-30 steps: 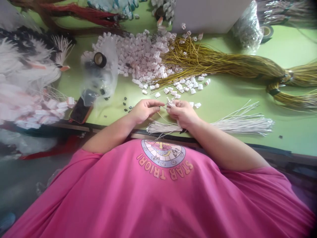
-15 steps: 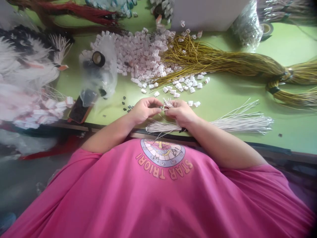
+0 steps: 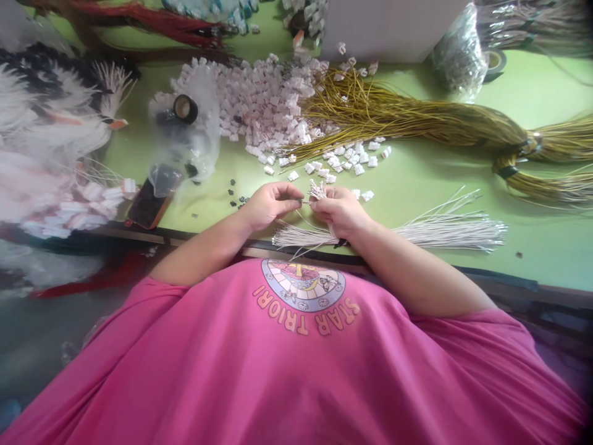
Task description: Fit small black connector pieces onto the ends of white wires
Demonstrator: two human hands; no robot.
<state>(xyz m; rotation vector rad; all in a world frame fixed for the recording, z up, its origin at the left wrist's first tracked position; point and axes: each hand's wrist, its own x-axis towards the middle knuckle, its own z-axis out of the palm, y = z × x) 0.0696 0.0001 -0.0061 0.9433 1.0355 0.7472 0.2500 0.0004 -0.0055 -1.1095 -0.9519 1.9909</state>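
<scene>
My left hand [image 3: 269,206] and my right hand [image 3: 340,212] meet near the front edge of the green table [image 3: 417,185]. The right hand is closed around a small bunch of white wires [image 3: 319,190] whose metal tips fan out above its fingers. The left hand pinches something small at those tips; I cannot make out what it is. A longer bundle of white wires [image 3: 445,232] lies under my right forearm and runs to the right. Loose white connectors [image 3: 347,159] lie just beyond the hands.
A big heap of white connectors [image 3: 264,105] and a thick bundle of yellow wires [image 3: 417,117] fill the table's middle. A tape roll [image 3: 185,109] on clear plastic and a phone [image 3: 151,204] lie left. White wire assemblies [image 3: 50,154] pile at far left; a white box [image 3: 389,25] stands behind.
The hands stay together at the wire tips with only small finger movements. The view has shifted slightly.
</scene>
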